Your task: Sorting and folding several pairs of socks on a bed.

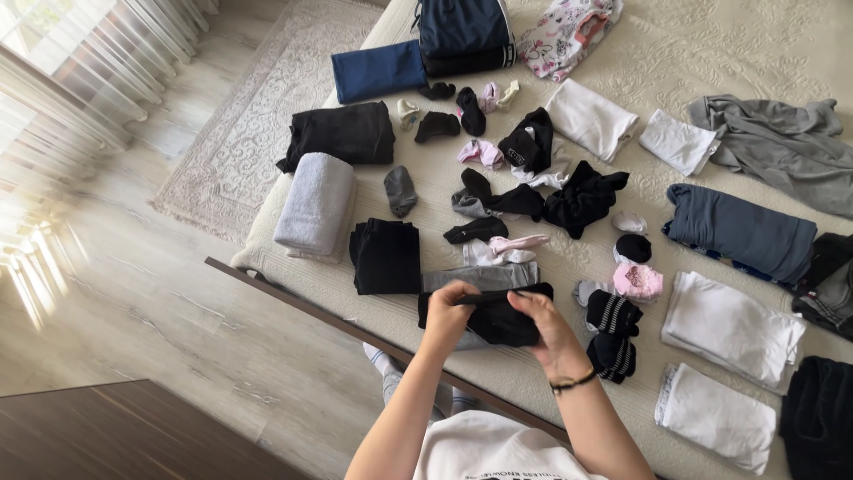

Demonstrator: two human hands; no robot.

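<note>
My left hand (450,313) and my right hand (553,331) both grip a black garment (498,318) at the near edge of the bed (426,293). The left hand pinches its upper left edge; the right hand holds its right side, fingers curled over the cloth. A dark bracelet sits on my right wrist. Under the black garment lies a grey folded piece (484,277). Just right of my right hand sit two rolled black socks with white stripes (613,313).
Folded black clothes (385,256), a rolled grey towel (316,203), white folded pieces (730,327), a blue-grey folded garment (739,231), and several loose socks (498,200) cover the cream bedspread. A pale rug (258,116) and wooden floor (160,302) lie to the left.
</note>
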